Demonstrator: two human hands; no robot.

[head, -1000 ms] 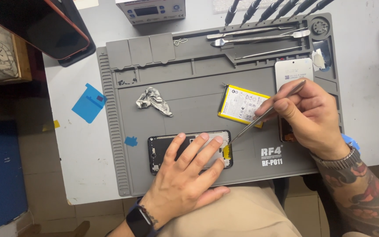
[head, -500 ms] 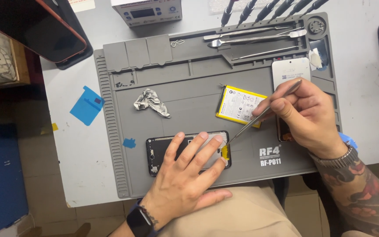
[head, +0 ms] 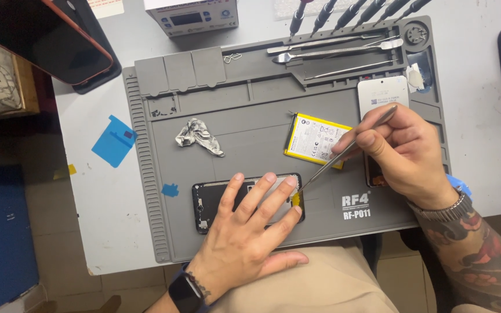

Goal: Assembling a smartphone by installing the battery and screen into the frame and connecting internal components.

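The person is working on an opened phone (head: pixel 209 203), lying at the near edge of the grey repair mat (head: pixel 250 124). The left hand (head: pixel 250 232) is lying flat over the phone with its fingers spread and straight, pinning it to the mat rather than gripping it. The right hand (head: pixel 404 148) is closed in a pen-like pinch on a pair of metal tweezers (head: pixel 343 152), whose tip is touching the phone's right end beside a small yellow tab (head: pixel 297 200).

Judging by this, the step in hand is picking or prying at something small at that right end of the open body, with the battery already out. The next move seems to call for a light, steady touch at the tip while the flat hand is keeping the phone from sliding; what exactly the tip is touching is too small to tell.

Counting what is lying about: one yellow-edged battery (head: pixel 315 139) just far of the tweezers; one crumpled wipe (head: pixel 198 137) to the left of it; one pale phone back cover (head: pixel 382 93) far of the right hand; three loose metal tools (head: pixel 334 53) in the far tray; about six screwdrivers (head: pixel 349 9) standing along the far edge, the row partly cut off. Off the mat to the left, one blue film piece (head: pixel 114 141) is lying on the white table (head: pixel 88 191), with a smaller blue scrap (head: pixel 170 189) on the mat's edge.
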